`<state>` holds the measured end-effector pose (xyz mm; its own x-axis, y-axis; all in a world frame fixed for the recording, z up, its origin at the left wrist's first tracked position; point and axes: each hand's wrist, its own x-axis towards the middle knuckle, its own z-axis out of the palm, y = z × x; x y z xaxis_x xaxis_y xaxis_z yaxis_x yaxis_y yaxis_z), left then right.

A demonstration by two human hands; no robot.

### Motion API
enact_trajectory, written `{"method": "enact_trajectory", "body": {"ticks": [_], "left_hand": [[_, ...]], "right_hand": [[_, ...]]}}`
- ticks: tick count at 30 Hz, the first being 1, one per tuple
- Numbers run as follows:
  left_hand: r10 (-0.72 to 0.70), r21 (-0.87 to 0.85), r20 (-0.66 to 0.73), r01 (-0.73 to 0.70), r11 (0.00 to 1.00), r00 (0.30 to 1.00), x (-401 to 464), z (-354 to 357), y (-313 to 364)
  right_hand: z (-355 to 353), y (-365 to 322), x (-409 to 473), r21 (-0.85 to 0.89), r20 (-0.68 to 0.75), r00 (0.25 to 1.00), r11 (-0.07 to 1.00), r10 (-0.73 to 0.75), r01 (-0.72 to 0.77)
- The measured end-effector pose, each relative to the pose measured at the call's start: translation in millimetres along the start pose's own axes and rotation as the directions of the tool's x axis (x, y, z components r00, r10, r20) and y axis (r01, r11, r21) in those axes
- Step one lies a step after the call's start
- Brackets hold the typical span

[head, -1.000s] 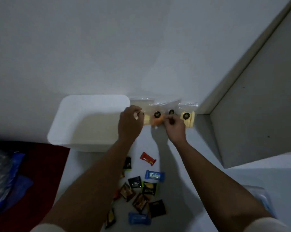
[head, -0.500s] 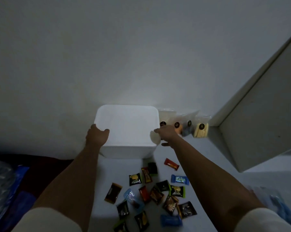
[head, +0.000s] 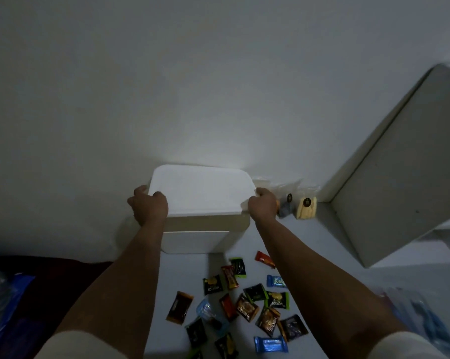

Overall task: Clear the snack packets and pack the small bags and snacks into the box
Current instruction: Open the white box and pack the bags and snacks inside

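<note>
hands [head: 149, 208] [head: 263, 206] round lid [head: 200, 194] on white box [head: 193, 240]

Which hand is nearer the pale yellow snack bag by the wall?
Right. The right hand grips the box's right edge, just left of the yellow snack bag. The left hand grips the box's far left edge.

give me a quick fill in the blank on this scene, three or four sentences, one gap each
1. Both hands, the left hand and the right hand, grip the lid of the ____ box.
2. The box stands against the ____ at the back.
3. The loose snack packets lie scattered ____ the box, nearer the person.
4. The small clear bags stand to the ____ of the box.

Missing words: white; wall; in front of; right
</note>
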<state>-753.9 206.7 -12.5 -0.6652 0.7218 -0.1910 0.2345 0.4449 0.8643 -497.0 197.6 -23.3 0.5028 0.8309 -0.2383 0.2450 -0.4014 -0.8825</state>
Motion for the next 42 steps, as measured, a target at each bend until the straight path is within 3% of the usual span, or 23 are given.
{"method": "enact_trajectory", "body": {"ticks": [3, 7, 14, 18, 24, 29, 34, 42], "left_hand": [[0.043, -0.099, 0.008, -0.042, 0.994, 0.999, -14, 6, 20], [0.196, -0.230, 0.072, -0.175, 0.957, 0.978, -55, 32, 48], [0.300, -0.235, 0.331, -0.229, 0.945, 0.895, -158, 100, 59], [0.223, -0.110, 0.518, -0.193, 0.975, 0.826, -203, 143, 28], [-0.009, 0.147, 0.627, -0.107, 0.983, 0.779, -232, 203, -38], [-0.142, 0.258, 0.630, -0.033, 0.966, 0.764, -234, 247, -77], [-0.168, 0.308, 0.573, -0.021, 0.951, 0.802, -234, 283, -94], [-0.122, 0.419, 0.621, -0.197, 0.886, 0.774, -233, 300, -115]], "right_hand": [[-16, 1, 1, 0.134, -0.058, 0.998, 0.991, 0.006, 0.002], [-61, 16, 13, 0.176, -0.200, 0.980, 0.984, 0.018, 0.018], [-174, 74, 24, 0.228, -0.373, 0.905, 0.965, 0.207, -0.127], [-232, 131, 33, 0.170, -0.420, 0.870, 0.964, 0.258, -0.204], [-283, 202, 63, 0.133, -0.382, 0.856, 0.938, 0.348, -0.321], [-294, 258, 100, 0.075, -0.196, 0.919, 0.940, 0.341, -0.333], [-287, 300, 139, -0.066, -0.030, 0.947, 0.945, 0.319, -0.320], [-270, 287, 158, -0.184, 0.024, 0.922, 0.909, 0.386, -0.375]]}}
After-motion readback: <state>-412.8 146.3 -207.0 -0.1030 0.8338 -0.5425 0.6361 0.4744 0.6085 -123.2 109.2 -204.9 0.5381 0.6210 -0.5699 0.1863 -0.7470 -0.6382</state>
